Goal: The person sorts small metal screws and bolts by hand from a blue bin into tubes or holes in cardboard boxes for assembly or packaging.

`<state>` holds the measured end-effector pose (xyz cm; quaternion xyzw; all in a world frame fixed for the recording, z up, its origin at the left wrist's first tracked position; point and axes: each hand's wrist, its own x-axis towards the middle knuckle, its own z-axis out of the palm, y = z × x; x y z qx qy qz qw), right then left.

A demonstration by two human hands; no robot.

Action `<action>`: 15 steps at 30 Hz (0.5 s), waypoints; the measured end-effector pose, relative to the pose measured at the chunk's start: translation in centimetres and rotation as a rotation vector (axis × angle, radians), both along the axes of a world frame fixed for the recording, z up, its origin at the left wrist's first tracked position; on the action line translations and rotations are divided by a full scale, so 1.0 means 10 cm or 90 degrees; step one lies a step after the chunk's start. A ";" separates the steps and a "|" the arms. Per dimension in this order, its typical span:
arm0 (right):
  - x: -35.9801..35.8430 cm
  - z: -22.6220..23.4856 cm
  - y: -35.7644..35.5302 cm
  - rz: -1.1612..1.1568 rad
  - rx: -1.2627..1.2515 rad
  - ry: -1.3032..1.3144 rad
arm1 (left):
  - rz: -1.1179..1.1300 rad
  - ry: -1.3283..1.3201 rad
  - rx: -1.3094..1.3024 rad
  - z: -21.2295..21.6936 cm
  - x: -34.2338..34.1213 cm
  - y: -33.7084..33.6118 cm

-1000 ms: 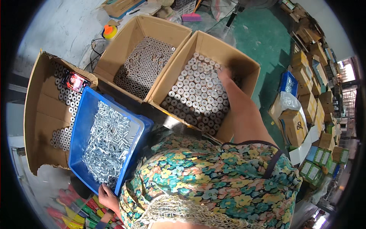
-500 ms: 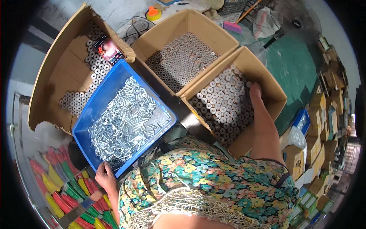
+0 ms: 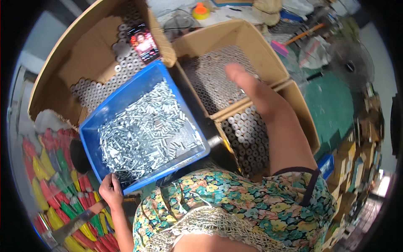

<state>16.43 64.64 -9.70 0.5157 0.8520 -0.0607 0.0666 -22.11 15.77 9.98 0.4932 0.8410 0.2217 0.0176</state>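
At the near left corner of a blue plastic bin [image 3: 89, 157], my left hand [image 3: 111, 190] is closed against the rim; what is inside its fingers is hidden. Many short silvery metal pins [image 3: 142, 130] lie heaped in that bin. My right hand [image 3: 240, 77] is over the far cardboard box [image 3: 235, 31], smeared by motion, so its fingers cannot be read. Small round grey parts [image 3: 205, 77] cover that box's bottom. My right forearm crosses a nearer cardboard box [image 3: 308, 122] of larger pale rollers with centre holes [image 3: 247, 130].
A left cardboard box [image 3: 69, 63] holds more pale rollers [image 3: 94, 94], with a lit phone [image 3: 143, 43] at its right side. Red, yellow and green bundles [image 3: 63, 197] lie at lower left. A fan [image 3: 350, 65] stands far right, near a pink-headed broom [image 3: 280, 48].
My right hand has left the near right box of rollers and moved up and left to the far box. My left hand stays at the bin's corner. The view has shifted slightly.
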 end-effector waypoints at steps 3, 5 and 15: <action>0.07 -0.82 0.08 0.086 0.077 -0.198 | 0.018 0.010 0.030 0.04 0.06 -0.03; 0.46 -0.99 0.13 0.119 0.029 -0.268 | 0.003 0.011 0.025 0.04 0.05 0.05; 0.60 0.63 -0.07 -0.165 -0.446 0.051 | -0.071 -0.015 0.095 0.18 -0.08 0.00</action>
